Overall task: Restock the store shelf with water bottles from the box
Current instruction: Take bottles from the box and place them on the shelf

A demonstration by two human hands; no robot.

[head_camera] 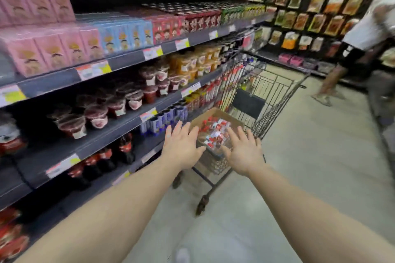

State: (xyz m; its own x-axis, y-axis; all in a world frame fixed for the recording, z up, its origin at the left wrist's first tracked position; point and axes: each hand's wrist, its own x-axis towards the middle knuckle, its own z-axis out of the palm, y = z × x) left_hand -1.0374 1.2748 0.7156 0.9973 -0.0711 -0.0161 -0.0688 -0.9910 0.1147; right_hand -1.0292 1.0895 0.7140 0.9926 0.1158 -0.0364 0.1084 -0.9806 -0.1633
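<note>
Over the wire cart (259, 89) | cardboard box (215, 114), red-capped bottles (213, 132) | left hand (181, 145), right hand (243, 153) splayed, empty

From my end the cart (259, 89) looks like thin dark wire metal with a dull finish, and the box (215, 114) sitting in it reads as plain brown cardboard, matt. The water bottles (214, 134) inside are clear shiny plastic with red caps and glossy red-and-white labels, all a bit blurred. The shelf (128, 60) boards look like smooth dark matt metal with paper price tags along the front edge, the pink cartons (42, 49) have a slight sheen, and the floor (299, 177) is smooth, pale and faintly glossy.
</note>
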